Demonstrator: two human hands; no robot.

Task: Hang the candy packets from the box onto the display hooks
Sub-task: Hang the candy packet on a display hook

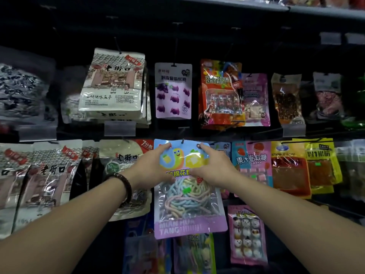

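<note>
The left hand (156, 167) and the right hand (213, 167) both have their grip closed on the upper half of a marshmallow packet (189, 206), one at each side of its blue header, with a fingertip reaching towards each top corner. The fingers lie over the printed front; the digits behind the film are hidden, so it looks like a pinch, though the exact finger placement cannot be made out. Both forearms stretch forward and upward from the lower corners of the view, backs of the hands facing the camera, and a dark beaded bracelet (123, 186) circles the left wrist. The packet hangs upright against the dark display rack, its top centre at a display hook (183, 141) whose tip shows just above the header. Its clear window shows pastel twisted ropes, and the lilac band below reads "MIAN HUA TANG". Just left hang sunflower seed bags (112, 82) marked "老街口". Directly above the hook hangs a grape gummy packet (173, 90), with a red cola-bottle candy packet (220, 91) beside it. Just right of the right hand hangs a pink packet (253, 161) reading "果汁卷软糖".
</note>
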